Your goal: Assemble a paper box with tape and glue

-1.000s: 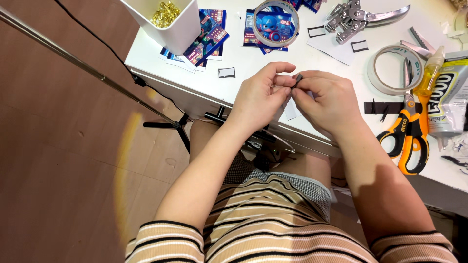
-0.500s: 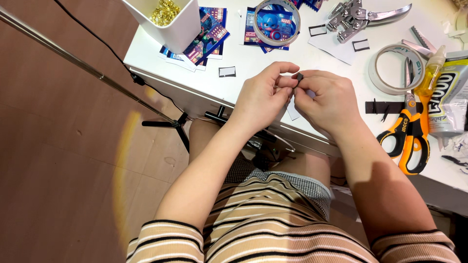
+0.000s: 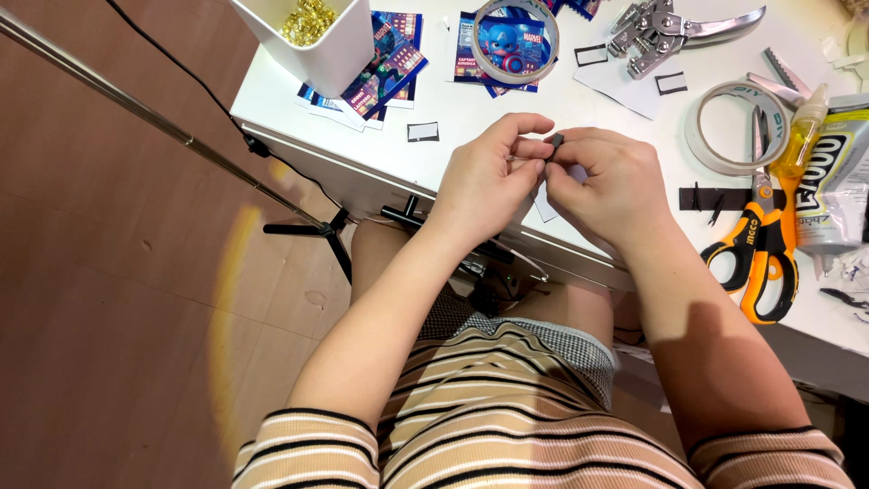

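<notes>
White worktop [image 3: 471, 113]. White square bin [image 3: 328, 56], upper left, holding gold pieces. Blue-and-red printed cards [image 3: 391, 56] fanned beside it; another under a tape ring [image 3: 516, 41]. Grey glue tube [image 3: 831, 177] with dark lettering, far right. Orange scissors [image 3: 759, 258] just beside it. Left hand [image 3: 484, 181] and right hand [image 3: 602, 181], fingertips pinched together on a small dark piece [image 3: 556, 141] above the worktop's near edge.

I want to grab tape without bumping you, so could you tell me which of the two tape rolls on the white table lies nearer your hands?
The roll lying on the colourful printed cards, straight beyond the hands; the other roll lies off right beside the orange-handled scissors.
</notes>
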